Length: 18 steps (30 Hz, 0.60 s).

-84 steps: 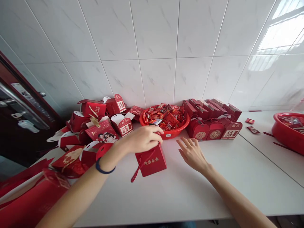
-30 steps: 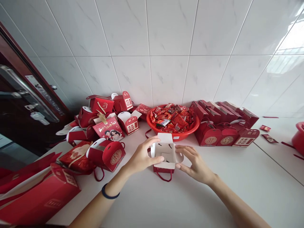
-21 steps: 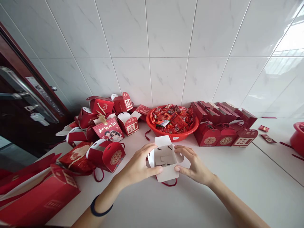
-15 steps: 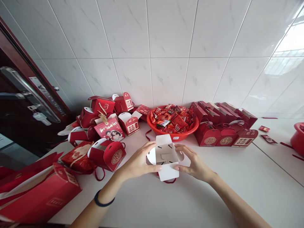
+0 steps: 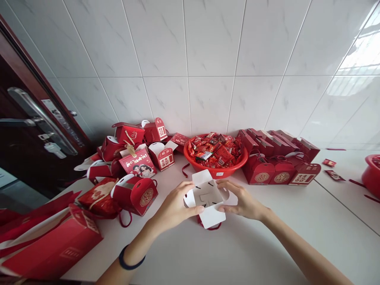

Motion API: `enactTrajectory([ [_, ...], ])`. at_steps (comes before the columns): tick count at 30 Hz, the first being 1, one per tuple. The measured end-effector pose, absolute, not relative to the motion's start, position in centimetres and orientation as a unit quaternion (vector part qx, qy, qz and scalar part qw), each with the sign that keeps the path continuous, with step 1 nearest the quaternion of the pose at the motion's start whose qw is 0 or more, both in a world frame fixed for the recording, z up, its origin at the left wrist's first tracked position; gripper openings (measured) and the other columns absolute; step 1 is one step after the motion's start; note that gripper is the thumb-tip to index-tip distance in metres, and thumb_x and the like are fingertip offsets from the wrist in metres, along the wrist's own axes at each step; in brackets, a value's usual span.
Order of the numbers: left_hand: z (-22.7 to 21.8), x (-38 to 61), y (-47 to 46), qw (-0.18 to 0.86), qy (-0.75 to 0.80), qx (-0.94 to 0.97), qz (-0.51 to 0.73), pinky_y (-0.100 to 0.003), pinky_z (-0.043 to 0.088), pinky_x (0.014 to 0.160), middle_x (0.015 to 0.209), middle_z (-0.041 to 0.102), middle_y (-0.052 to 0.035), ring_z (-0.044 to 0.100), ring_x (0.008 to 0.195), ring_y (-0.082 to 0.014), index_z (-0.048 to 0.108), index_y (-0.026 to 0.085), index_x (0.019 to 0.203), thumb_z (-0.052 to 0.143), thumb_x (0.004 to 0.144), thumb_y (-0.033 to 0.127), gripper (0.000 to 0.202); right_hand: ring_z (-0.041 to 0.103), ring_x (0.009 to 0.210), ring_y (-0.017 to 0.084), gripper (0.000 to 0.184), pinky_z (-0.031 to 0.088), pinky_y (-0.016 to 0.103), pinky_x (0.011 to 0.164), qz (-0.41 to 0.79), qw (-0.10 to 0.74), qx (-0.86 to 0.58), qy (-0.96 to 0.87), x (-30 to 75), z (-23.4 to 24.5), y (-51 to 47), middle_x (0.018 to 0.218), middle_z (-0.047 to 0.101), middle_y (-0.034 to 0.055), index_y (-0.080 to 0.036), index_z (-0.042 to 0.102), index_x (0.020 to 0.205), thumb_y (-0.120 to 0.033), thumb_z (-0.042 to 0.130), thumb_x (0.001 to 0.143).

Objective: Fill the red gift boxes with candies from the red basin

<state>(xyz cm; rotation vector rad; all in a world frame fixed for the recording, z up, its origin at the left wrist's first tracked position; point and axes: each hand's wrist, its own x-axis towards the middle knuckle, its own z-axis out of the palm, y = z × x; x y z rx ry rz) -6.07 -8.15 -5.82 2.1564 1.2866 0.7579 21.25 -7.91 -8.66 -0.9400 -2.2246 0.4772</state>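
Observation:
Between my hands is a small gift box point(image 5: 212, 218), its flaps spread and its white inside facing up. Dark cord ends show at its inner corners, and a dark red cord loop point(image 5: 214, 227) pokes out beneath the near flap. My left hand point(image 5: 178, 204) grips the box's left side, thumb along the near edge. On the other side my right hand point(image 5: 242, 200) holds it with the fingers at the far corner and the thumb at the near one. Right behind the box stands a red basin point(image 5: 230, 172) heaped with wrapped sweets point(image 5: 212, 152).
Several red gift boxes point(image 5: 135, 194) crowd the left, beside a large red bag point(image 5: 53, 245). More boxes point(image 5: 276, 174) stand in rows right of the basin. Two loose packets point(image 5: 335, 175) and another red container point(image 5: 372, 174) lie farther right. A tiled wall point(image 5: 210, 99) closes the back.
The box has turned slightly between my hands, its near flap swinging a little to the right. Both hands keep their hold. The camera view has shifted slightly.

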Motion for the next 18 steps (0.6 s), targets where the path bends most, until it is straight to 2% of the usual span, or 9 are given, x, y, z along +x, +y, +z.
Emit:
enactTrajectory([
  [5,-6.3,-6.2,-8.6,0.245,0.475,0.800,0.272,-0.043,0.055,0.100,0.134,0.063,-0.0123,0.063,0.124,-0.0322,0.065,0.023,0.127,0.078,0.078,0.043,0.055,0.068,0.116,0.028,0.052,0.059,0.042,0.093,0.185,0.319,-0.360,-0.857,21.4,-8.2,-7.5,0.136,0.066,0.0139,-0.024,0.062,0.127,-0.042,0.080,0.082],
  [11,-7.7,-5.4,-7.0,0.245,0.434,0.799,0.337,-0.048,0.050,0.108,0.141,0.055,-0.0149,0.054,0.133,-0.0334,0.059,0.023,0.131,0.072,0.084,0.050,0.056,0.065,0.124,0.030,0.048,0.057,0.044,0.098,0.174,0.317,-0.360,-0.860,22.0,-7.5,-6.3,0.139,0.064,0.0143,-0.023,0.067,0.122,-0.047,0.079,0.082],
  [15,-7.8,-6.2,-7.0,0.280,0.428,0.793,0.330,-0.047,0.049,0.109,0.148,0.051,-0.0146,0.048,0.140,-0.0323,0.058,0.025,0.134,0.062,0.091,0.055,0.052,0.070,0.114,0.028,0.041,0.060,0.042,0.093,0.173,0.330,-0.354,-0.858,23.0,-6.0,-5.4,0.127,0.071,0.0126,-0.022,0.070,0.118,-0.050,0.072,0.088],
  [18,-7.0,-7.1,-7.0,0.313,0.446,0.776,0.316,-0.049,0.041,0.117,0.156,0.045,-0.0117,0.039,0.148,-0.0310,0.057,0.027,0.139,0.048,0.098,0.057,0.051,0.073,0.106,0.027,0.032,0.060,0.040,0.090,0.153,0.385,-0.430,-0.802,24.3,-4.2,-2.8,0.116,0.075,0.0107,-0.022,0.072,0.110,-0.046,0.066,0.091],
])
